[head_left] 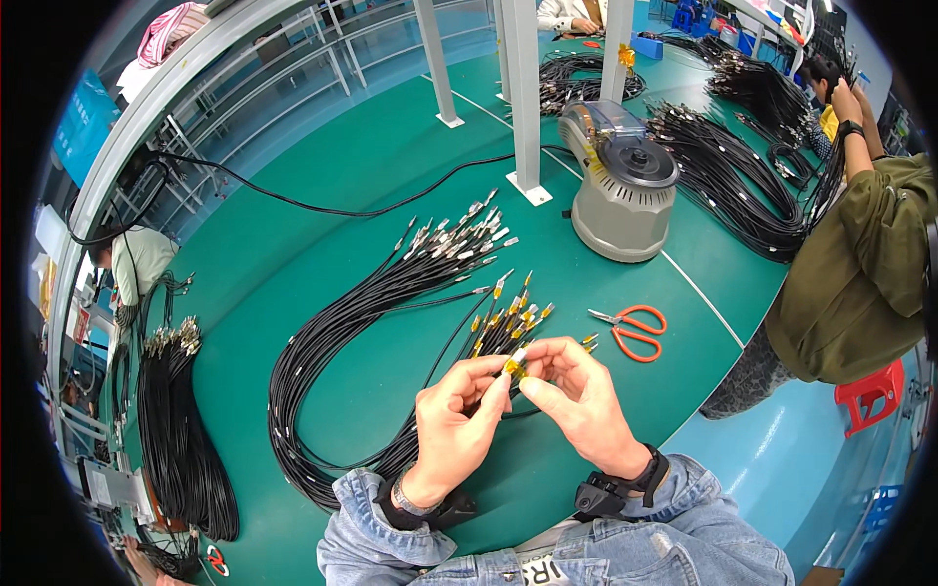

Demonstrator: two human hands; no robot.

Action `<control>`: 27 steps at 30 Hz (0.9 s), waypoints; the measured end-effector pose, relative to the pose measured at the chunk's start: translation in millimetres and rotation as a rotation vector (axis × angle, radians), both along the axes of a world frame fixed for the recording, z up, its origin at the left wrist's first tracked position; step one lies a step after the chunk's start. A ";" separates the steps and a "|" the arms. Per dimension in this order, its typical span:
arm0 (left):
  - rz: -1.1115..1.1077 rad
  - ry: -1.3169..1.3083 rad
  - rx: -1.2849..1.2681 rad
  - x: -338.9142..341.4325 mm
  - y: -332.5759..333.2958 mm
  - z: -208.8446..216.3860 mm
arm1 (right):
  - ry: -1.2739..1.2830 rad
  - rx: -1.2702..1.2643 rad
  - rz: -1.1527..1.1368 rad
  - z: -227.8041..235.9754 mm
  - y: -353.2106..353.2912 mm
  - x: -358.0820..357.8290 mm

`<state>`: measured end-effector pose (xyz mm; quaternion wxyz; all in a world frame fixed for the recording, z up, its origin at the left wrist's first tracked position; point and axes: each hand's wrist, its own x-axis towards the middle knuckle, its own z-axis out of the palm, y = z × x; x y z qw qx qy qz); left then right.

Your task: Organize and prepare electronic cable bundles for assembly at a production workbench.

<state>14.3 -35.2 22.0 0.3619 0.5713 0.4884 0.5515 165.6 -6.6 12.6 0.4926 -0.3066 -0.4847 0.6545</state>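
Over green tabletop, pinching yellow-wrapped connector off centre toward five o'clock, clamped in fingertips of left hand and right hand, with orange-handled scissors near its three o'clock, black cables at nine.

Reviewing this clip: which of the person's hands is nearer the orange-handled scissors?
Right. The right hand is just below and left of the scissors in the picture; the left hand is farther left.
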 end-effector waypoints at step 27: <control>-0.115 -0.136 -0.180 -6.0 -1.8 8.3 | -0.016 0.154 -0.091 -6.1 4.8 -8.9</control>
